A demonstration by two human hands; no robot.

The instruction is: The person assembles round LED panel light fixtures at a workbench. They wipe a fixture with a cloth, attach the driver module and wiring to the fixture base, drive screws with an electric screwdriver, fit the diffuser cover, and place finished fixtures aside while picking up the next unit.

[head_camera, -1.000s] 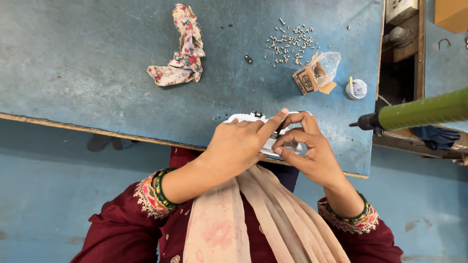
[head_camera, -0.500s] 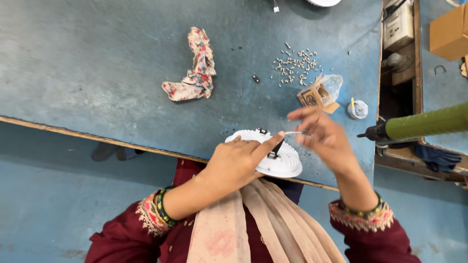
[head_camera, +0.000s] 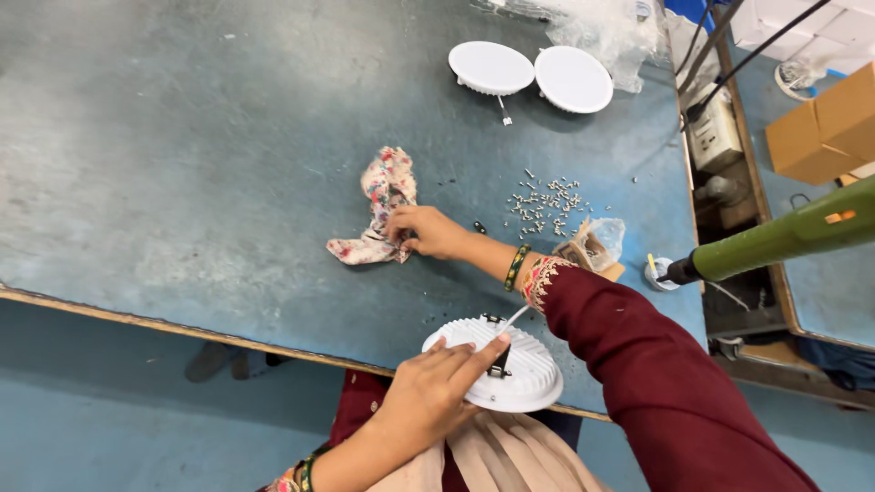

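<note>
Since half a second ago the right hand (head_camera: pixel 436 232) has left the white round lamp housing (head_camera: pixel 510 364) and reached to eleven o'clock, fingers closing on the floral rag (head_camera: pixel 381 196), while the left hand (head_camera: pixel 437 387) rests open-fingered on the housing at the table (head_camera: pixel 182 164) edge.

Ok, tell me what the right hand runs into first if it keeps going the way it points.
The right hand points left across the table and already touches the floral cloth, so the cloth comes first. Past it only bare blue tabletop shows, as far as the picture tells.
</note>
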